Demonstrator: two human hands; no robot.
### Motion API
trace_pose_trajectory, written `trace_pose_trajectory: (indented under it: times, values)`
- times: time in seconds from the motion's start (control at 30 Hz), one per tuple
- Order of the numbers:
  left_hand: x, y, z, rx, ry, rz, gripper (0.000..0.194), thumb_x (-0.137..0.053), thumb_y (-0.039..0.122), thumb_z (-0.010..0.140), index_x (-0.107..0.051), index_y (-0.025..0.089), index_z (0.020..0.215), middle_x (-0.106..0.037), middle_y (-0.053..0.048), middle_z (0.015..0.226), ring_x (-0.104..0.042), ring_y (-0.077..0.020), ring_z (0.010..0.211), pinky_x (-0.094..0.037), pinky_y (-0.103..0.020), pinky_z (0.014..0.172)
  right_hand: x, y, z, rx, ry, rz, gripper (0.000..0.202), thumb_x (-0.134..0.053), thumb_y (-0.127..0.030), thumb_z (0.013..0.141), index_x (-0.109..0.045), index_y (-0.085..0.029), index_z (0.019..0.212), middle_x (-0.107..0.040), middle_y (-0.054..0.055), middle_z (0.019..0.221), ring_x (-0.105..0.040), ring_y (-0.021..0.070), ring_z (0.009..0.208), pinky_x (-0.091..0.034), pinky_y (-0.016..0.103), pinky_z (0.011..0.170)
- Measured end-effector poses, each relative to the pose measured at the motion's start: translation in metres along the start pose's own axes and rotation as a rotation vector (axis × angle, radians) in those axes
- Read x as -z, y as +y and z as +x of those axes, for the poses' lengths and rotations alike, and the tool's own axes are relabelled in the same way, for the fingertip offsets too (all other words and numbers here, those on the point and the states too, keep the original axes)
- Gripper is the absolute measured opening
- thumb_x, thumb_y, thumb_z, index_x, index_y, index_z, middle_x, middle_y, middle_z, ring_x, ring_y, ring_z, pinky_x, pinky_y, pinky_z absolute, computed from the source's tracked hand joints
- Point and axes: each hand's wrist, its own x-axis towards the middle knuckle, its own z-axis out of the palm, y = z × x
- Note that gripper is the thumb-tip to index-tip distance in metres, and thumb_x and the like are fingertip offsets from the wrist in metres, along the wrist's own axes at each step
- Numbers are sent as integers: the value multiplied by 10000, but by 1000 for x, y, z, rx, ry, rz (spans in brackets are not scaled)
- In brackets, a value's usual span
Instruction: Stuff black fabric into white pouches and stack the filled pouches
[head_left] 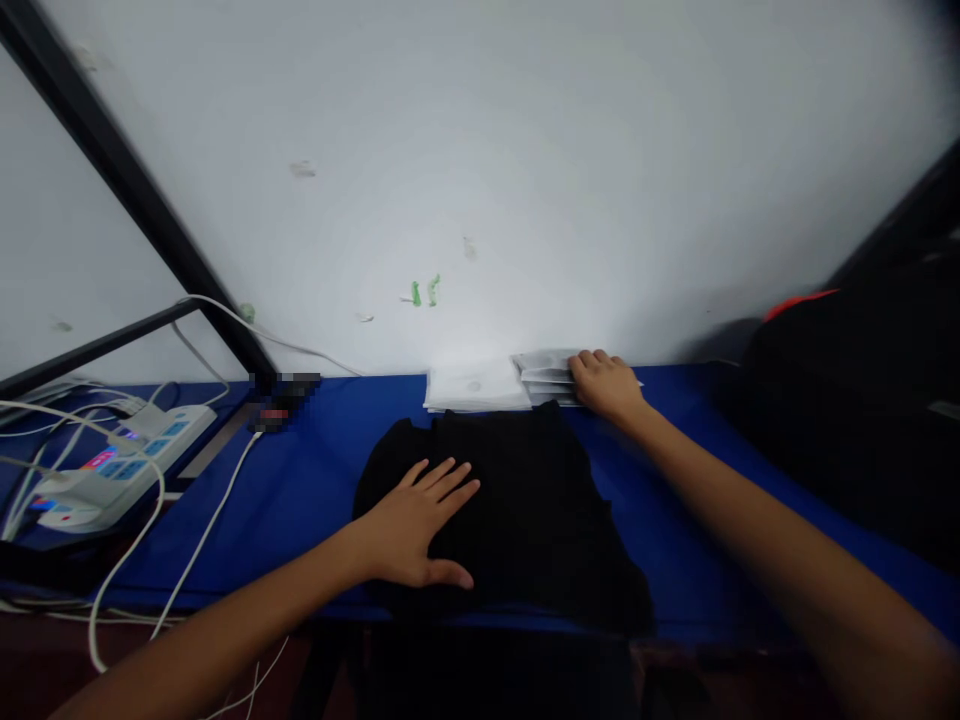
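Note:
Black cloth (525, 520), perhaps a garment, lies spread over the blue table in front of me. On its left part my left hand (420, 520) rests flat, palm down with the fingers spread. At the back, against the wall, is a pile of flat white packets (476, 385). Beside it lies a second pile of whitish, partly see-through packets (544, 368), overlapping the first. My right hand (609, 385) has its fingers curled over the right end of this second pile. Its fingertips and thumb are partly hidden.
A white power strip (142, 465) with plugs and tangled white cables sits at the left. Near it lies a dark, blurred-out object (285, 402) with a cable. A black frame (142, 190) rises there. A large black item (855, 400) with a red edge fills the right side of the blue table (300, 500).

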Motion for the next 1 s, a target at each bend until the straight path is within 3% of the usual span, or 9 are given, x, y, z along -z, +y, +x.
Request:
trace_pose_trajectory:
  times: [0.1, 0.2, 0.3, 0.37, 0.53, 0.7, 0.83, 0.9, 1.0]
  values:
    - [0, 5, -1, 1, -17, 6, 1064, -503, 842, 746, -218, 201, 1547, -177, -161, 1600, -163, -409, 1470, -123, -622, 1168, 14, -3, 0, -7, 42, -23, 188, -445, -125, 864, -611, -118, 953, -641, 157, 942, -515, 279, 866, -300, 345, 679]
    - [0, 5, 1, 1, -8, 3, 1052, -508, 836, 750, -221, 211, 1545, -183, -154, 1601, -173, -409, 1467, -135, -623, 1164, 41, -16, -7, 29, 121, -20, 165, -496, -163, 865, -614, -129, 975, -640, 148, 965, -496, 278, 880, -301, 351, 689]
    - [-1, 4, 7, -1, 5, 9, 1032, -505, 830, 759, -229, 218, 1542, -178, -147, 1605, -177, -403, 1468, -144, -621, 1163, 73, -44, -24, 184, 317, 40, 185, -528, -165, 879, -612, -136, 1041, -651, 136, 1005, -492, 265, 876, -324, 360, 708]
    - [-3, 3, 11, -11, 30, 17, 1004, -502, 820, 770, -250, 221, 1535, -202, -148, 1601, -194, -401, 1465, -157, -619, 1159, 88, -68, -39, 295, 380, 65, 218, -495, -132, 906, -599, -135, 1098, -656, 132, 1041, -499, 258, 881, -343, 363, 718]
    - [-10, 2, 13, -67, 142, 31, 930, -533, 759, 806, -289, 211, 1517, -368, -158, 1536, -302, -388, 1424, -189, -609, 1155, 85, -106, -76, 503, 225, 120, 324, -482, -104, 908, -543, -100, 1226, -659, 136, 1066, -545, 245, 877, -396, 349, 720]
    - [-13, -1, 5, -93, 234, 66, 769, -572, 638, 863, -384, 178, 1450, -438, -166, 1482, -394, -360, 1365, -314, -556, 1111, 76, -88, -91, 451, 100, 196, 472, -555, -161, 833, -489, -109, 1297, -625, 157, 1168, -577, 272, 948, -433, 349, 743]
    - [-11, -7, 3, -59, 442, 106, 385, -568, 501, 912, -589, 164, 1097, -649, -128, 1097, -597, -290, 1048, -484, -464, 899, 74, -63, -104, 413, 107, 156, 282, -492, -86, 841, -577, -126, 1107, -664, 101, 920, -590, 219, 755, -436, 318, 659]
    - [-8, -9, 5, -4, 608, 106, 283, -559, 451, 924, -563, 168, 922, -629, -84, 912, -601, -240, 866, -508, -411, 784, 72, -56, -109, 413, 159, 190, 244, -418, -38, 867, -590, -136, 1010, -652, 78, 821, -583, 193, 692, -441, 293, 619]
    - [0, -3, 15, -3, 889, 152, 189, -555, 331, 936, -533, 152, 990, -595, -98, 946, -577, -225, 875, -509, -371, 753, 77, -57, -112, 387, 263, 359, 246, -378, -50, 917, -579, -139, 1029, -658, 95, 864, -605, 183, 719, -468, 265, 573]
